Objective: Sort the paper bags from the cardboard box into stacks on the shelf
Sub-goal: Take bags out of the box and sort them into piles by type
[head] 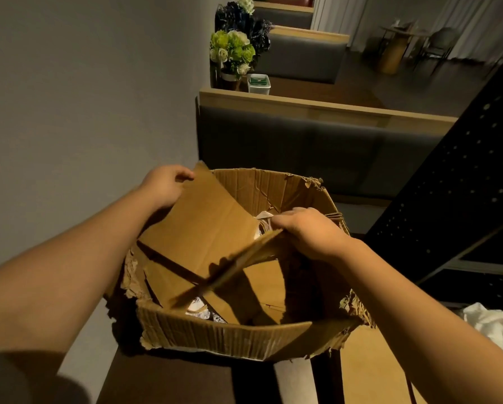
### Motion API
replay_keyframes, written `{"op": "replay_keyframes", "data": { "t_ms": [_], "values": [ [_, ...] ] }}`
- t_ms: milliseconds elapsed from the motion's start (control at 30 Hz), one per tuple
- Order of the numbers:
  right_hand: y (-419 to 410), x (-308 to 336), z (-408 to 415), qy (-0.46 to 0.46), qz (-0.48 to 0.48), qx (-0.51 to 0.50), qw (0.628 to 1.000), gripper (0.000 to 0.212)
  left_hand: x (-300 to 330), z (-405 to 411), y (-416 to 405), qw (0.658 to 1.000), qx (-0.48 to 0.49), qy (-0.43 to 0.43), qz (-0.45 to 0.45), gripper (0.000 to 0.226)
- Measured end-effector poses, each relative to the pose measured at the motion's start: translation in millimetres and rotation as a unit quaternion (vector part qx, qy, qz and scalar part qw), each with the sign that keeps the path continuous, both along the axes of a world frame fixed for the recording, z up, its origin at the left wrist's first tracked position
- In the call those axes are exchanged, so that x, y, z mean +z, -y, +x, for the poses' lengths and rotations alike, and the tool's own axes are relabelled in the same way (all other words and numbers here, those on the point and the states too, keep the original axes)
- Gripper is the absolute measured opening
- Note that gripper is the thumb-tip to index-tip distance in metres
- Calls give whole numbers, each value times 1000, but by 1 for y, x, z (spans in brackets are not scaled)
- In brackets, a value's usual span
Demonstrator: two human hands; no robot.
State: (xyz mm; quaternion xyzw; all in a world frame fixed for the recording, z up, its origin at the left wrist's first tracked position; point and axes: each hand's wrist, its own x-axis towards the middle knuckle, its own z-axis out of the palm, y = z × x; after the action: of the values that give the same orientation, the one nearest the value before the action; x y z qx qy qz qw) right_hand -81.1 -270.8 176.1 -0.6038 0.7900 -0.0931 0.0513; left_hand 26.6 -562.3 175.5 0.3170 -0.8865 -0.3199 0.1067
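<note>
A torn cardboard box (227, 335) stands open in front of me on a dark seat. My left hand (164, 183) grips the top corner of its large left flap (203, 225) and holds it raised. My right hand (308, 230) pinches the edge of another flap (238, 265) that slants across the opening. Under the flaps, brown paper bags (265, 282) lie flat inside, with white handles (263, 218) showing near my right hand. A black perforated shelf unit (460, 182) rises at the right.
A grey wall runs along the left. Behind the box stands a grey padded booth back (302, 147) with a wooden top, and flowers (233, 51) beyond it. White crumpled plastic (495, 325) lies at the lower right on a wooden surface.
</note>
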Motion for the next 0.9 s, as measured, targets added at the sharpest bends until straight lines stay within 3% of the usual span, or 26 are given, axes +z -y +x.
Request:
{"op": "replay_keyframes", "data": {
  "t_ms": [133,267,400,467,633,767,833,900],
  "values": [
    [23,5,27,-154,81,48,984,34,33,-15,-28,981,-150,32,-115,49],
    [46,0,61,-241,57,90,965,29,52,-30,-73,936,-277,56,-211,53],
    [55,-16,70,-281,-25,94,955,30,52,-39,-106,903,-350,113,-222,56],
    [55,-21,68,-285,-23,82,955,18,52,-41,-113,894,-368,137,-217,56],
    [53,-21,69,-265,21,33,964,28,56,-41,-115,890,-403,136,-163,53],
    [60,-15,69,-217,-20,4,976,24,55,-33,-115,924,-374,51,-62,47],
    [59,-10,62,-178,-25,-21,984,23,55,-21,-112,930,-362,-3,-56,38],
    [52,-9,49,-143,-15,-48,989,27,51,-4,-103,933,-335,-127,-39,34]
  ]
}}
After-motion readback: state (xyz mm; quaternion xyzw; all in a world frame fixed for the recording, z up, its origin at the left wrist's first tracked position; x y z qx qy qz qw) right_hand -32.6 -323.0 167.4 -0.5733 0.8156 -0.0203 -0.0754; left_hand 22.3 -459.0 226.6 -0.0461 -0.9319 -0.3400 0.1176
